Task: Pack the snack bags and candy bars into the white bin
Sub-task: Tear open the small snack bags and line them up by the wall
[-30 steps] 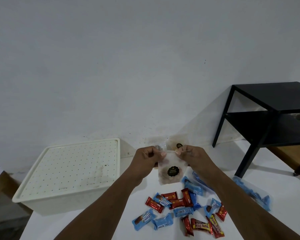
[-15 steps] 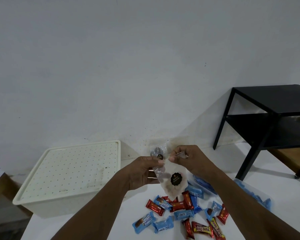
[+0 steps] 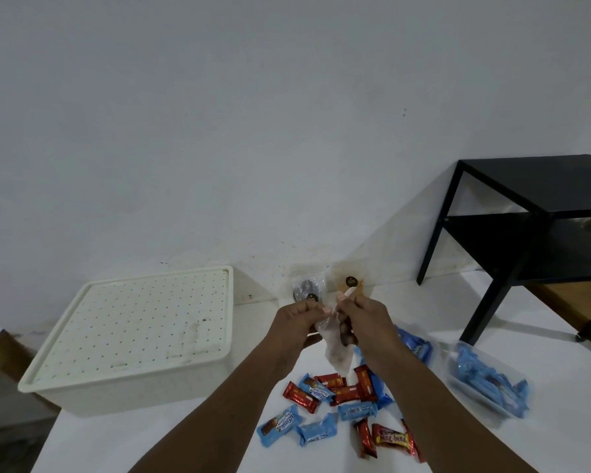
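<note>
The small clear plastic snack bag of brown pieces (image 3: 336, 353) hangs in the air between both hands, above the white tabletop (image 3: 99, 445) and at about 3 o'clock from the white plastic bin with the perforated lid (image 3: 133, 329). It looks light and limp. The film is thin, likely to crinkle and slip between fingertips, and the contents would probably crumble if squeezed. The best place to take hold is the flat sealed top edge, not the filled belly.

The left hand (image 3: 299, 322) has its fingers curled in, with thumb and forefinger pinching the top of the bag at its left corner. The right hand (image 3: 367, 322) is curled in the same way and pinches the top from the other side. Whether its lower fingers also press the bag's side is hard to tell, since the film is see-through and the hand covers it.

The bin's lid is on, so it would need lifting off before anything goes in. Loose red and blue wrapped candy bars (image 3: 338, 394) lie at 6 o'clock from the hands, and a clear bag of blue bars (image 3: 488, 380) at 4 o'clock. Two more clear snack bags (image 3: 307, 290) lean against the wall (image 3: 287, 131) at 12 o'clock.
</note>
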